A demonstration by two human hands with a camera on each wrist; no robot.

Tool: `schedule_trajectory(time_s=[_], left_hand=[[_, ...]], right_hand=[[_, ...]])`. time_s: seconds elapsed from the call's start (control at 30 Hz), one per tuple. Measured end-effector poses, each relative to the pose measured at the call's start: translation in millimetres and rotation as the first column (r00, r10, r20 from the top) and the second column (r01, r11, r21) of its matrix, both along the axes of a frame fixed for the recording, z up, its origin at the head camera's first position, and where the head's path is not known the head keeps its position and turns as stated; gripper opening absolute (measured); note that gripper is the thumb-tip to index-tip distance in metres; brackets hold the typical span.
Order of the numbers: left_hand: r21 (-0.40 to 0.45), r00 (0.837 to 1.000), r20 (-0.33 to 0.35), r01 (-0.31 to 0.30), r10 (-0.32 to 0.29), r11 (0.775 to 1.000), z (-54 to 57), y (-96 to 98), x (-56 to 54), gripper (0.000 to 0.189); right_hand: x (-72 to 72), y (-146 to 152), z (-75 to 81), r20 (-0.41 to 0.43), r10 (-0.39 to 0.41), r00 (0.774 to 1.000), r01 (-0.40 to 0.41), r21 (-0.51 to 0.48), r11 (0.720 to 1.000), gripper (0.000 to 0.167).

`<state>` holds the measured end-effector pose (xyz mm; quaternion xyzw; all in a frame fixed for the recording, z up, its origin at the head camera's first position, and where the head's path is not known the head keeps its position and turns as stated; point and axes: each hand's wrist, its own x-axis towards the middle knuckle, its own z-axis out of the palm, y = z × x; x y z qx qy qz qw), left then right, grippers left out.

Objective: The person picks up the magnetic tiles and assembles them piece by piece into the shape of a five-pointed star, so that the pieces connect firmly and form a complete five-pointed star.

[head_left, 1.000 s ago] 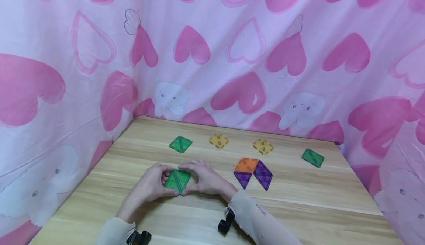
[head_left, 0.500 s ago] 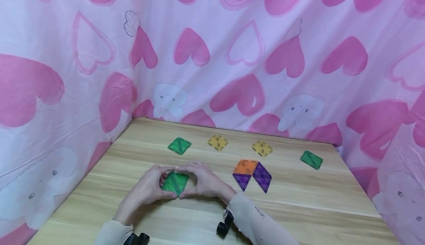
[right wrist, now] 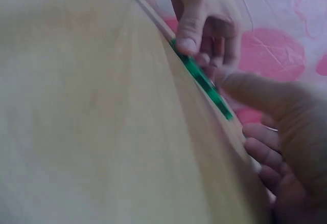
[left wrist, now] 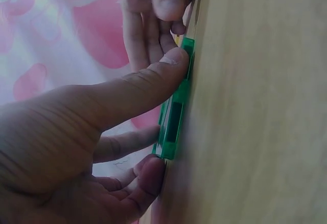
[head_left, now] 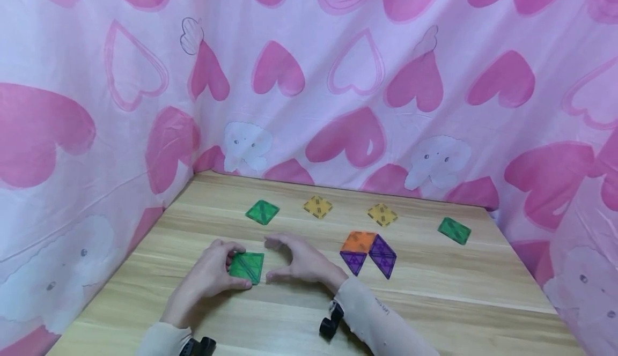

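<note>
In the head view a green see-through magnetic tile square (head_left: 247,268), with a diagonal seam, lies flat on the table. My left hand (head_left: 212,270) holds it from the left, thumb along the near edge and fingers at the far left corner. Its green edge (left wrist: 174,116) shows between thumb and fingers in the left wrist view. My right hand (head_left: 304,259) is just right of the square, thumb and fingers spread and apart from it. Farther right lie an orange square tile (head_left: 358,241), a purple triangle tile (head_left: 353,261) and a purple diamond of triangle tiles (head_left: 383,256).
Along the back of the wooden table (head_left: 434,302) lie a green tile (head_left: 262,212), a yellow tile (head_left: 318,206) and another yellow tile (head_left: 382,214). A green tile (head_left: 454,230) is at the far right. A pink heart-print curtain (head_left: 347,136) borders the table behind.
My right hand has come off the green square and moved slightly right. The square has turned and shifted left with my left hand, which keeps its hold.
</note>
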<state>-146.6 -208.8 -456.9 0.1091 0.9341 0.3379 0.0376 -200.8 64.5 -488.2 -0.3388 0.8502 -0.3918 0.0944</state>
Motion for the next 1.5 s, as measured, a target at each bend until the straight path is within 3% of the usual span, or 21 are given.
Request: schedule_trajectory(time_s=[0.13, 0.33, 0.5, 0.77, 0.97, 1.1, 1.2, 1.27, 1.37, 1.5], left_hand=[[0.006, 0.999, 0.021, -0.025, 0.025, 1.000, -1.3, -2.6, 2.1, 0.084], [0.008, 0.999, 0.011, -0.039, 0.039, 0.999, -3.7, -3.5, 5.1, 0.083], [0.009, 1.000, 0.001, -0.026, 0.026, 1.000, -1.6, -4.8, 4.0, 0.084], [-0.002, 1.000, 0.009, -0.020, 0.020, 1.000, -1.9, -6.2, 1.7, 0.083], [-0.002, 0.999, 0.036, -0.011, 0.011, 1.000, 2.3, -6.5, 0.1, 0.087], [-0.040, 0.997, 0.054, -0.050, 0.052, 0.998, 15.4, -5.0, 1.6, 0.092], [-0.047, 0.997, 0.039, -0.058, 0.060, 0.997, 31.2, 3.0, 0.0, 0.086], [-0.022, 0.999, 0.035, -0.018, 0.019, 1.000, 42.8, 14.1, -4.5, 0.079], [-0.005, 0.995, 0.026, 0.095, -0.095, 0.995, 57.8, 38.0, -14.9, 0.071], [-0.037, 0.969, 0.049, 0.246, -0.244, 0.969, 63.3, 73.6, -29.1, 0.073]], right_hand=[[-2.8, 24, 10.9, 0.071, -0.048, 0.996, 0.055, -0.104, 0.993, 0.084], [-4.1, 100, 28.3, 0.052, -0.173, 0.984, 0.180, -0.234, 0.955, 0.076], [2.6, 174, 18.2, 0.067, -0.289, 0.955, 0.296, -0.225, 0.928, 0.076], [16.7, 243, -1.5, 0.233, -0.393, 0.890, 0.432, -0.150, 0.889, 0.085], [16.1, 256, 0.3, 0.212, -0.398, 0.893, 0.421, -0.078, 0.904, 0.092], [14.2, 252, 3.5, 0.194, -0.376, 0.906, 0.388, -0.026, 0.921, 0.091], [12.8, 246, 4.2, 0.194, -0.369, 0.909, 0.376, 0.002, 0.927, 0.089], [13.0, 242, 5.2, 0.190, -0.362, 0.913, 0.367, 0.007, 0.930, 0.087], [13.4, 233, 4.6, 0.174, -0.346, 0.922, 0.350, 0.010, 0.937, 0.083], [12.2, 213, 0.4, 0.138, -0.276, 0.951, 0.280, -0.005, 0.960, 0.082]])
